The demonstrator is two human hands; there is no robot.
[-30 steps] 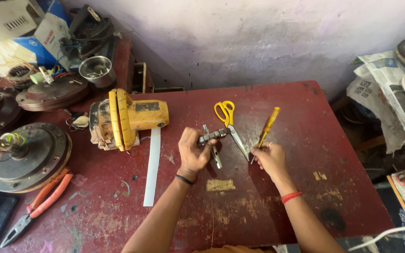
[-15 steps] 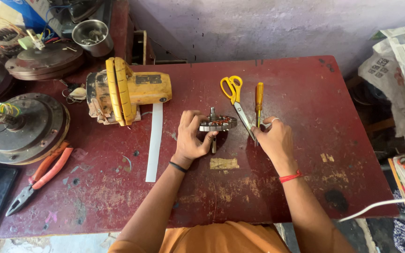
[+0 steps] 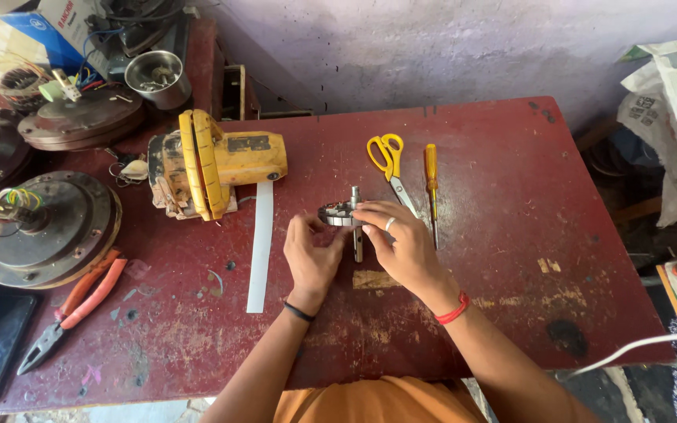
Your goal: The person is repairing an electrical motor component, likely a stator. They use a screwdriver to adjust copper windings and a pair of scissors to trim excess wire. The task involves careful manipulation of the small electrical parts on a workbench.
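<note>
The left hand [image 3: 313,257] and right hand [image 3: 399,243] both close their fingers on a small metal rotor with a shaft [image 3: 346,215], held just above the middle of the red table [image 3: 511,164]. Just beyond lie yellow-handled scissors [image 3: 389,160] and an orange-handled screwdriver [image 3: 431,184]. A white strip [image 3: 261,244] and a yellow motor housing [image 3: 217,164] sit to the left, orange pliers [image 3: 72,305] farther off.

Orange shirt, black band at left wrist, red band at right wrist, finger ring
</note>
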